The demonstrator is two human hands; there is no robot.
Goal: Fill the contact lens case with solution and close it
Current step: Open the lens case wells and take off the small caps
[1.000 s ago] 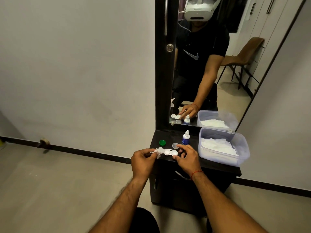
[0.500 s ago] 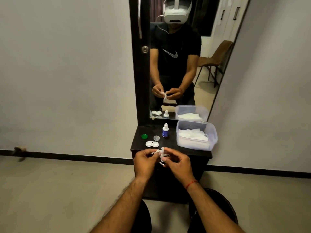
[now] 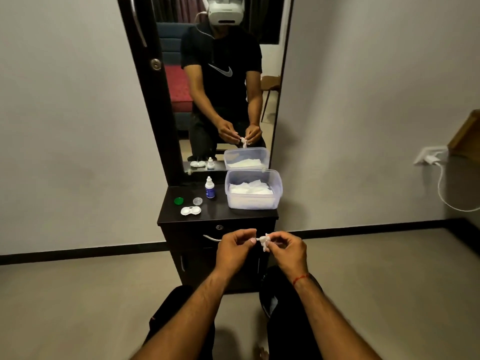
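Dark wood fills the middle of my feed: a low cabinet (image 3: 233, 213) against a pale wall, with a tall mirror (image 3: 223, 100) rising from its back edge. On its top the contact lens case (image 3: 191, 211) lies near the front left, both white wells uncovered (from my screen I cannot tell whether they hold any liquid). Just behind the case sit its two lids, apart from it: a green cap (image 3: 178, 201) to the left and a clear cap (image 3: 197, 201) to the right. The solution bottle (image 3: 210, 188) stands upright behind the clear cap, nozzle up, near a translucent plastic container (image 3: 253, 202) holding white tissues.

Both hands are in front of the cabinet, below its top and well apart from the case. The left hand (image 3: 235, 249) has its fingers curled, thumb and fingertips pinching one end of a small crumpled white scrap (image 3: 265, 241), tissue by the look of it. The right hand (image 3: 288, 252) pinches the other end in the same way. A red thread (image 3: 301, 278) circles the right wrist. On the right wall a white socket (image 3: 428, 158) has a cable hanging from it.
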